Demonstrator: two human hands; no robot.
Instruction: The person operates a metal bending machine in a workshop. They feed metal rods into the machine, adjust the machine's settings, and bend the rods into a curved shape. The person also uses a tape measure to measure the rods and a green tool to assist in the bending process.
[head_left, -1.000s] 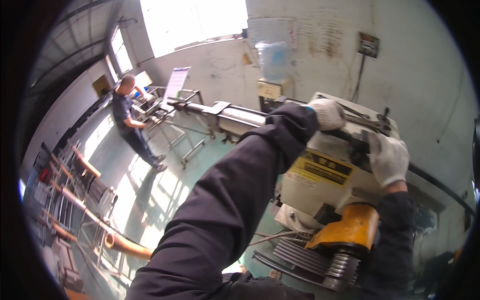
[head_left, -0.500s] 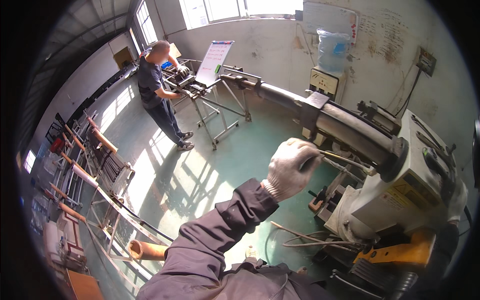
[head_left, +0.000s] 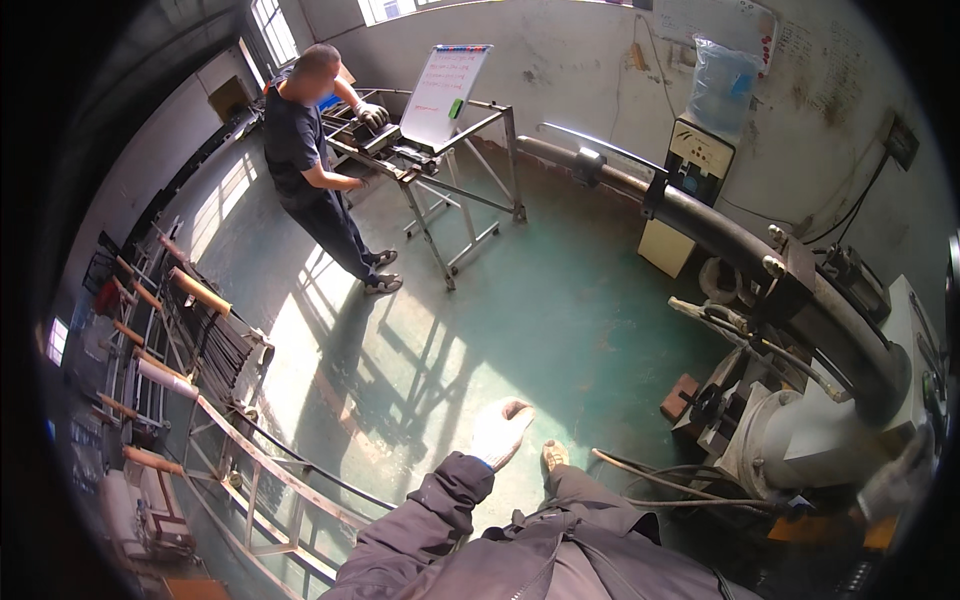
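White-gloved, the left hand is held loosely half-open, apparently empty, perhaps for balance; near the machine, the grip of the blurred right hand cannot be told

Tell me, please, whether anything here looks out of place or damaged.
Two things, mildly: loose hoses trail over the green floor beside the pale machine, which looks untidy; and the wall bears a brownish stain, darker than the surface around it.

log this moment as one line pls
left hand: gloved, loosely curled above floor | right hand: blurred, beside machine | co-worker: at metal frame
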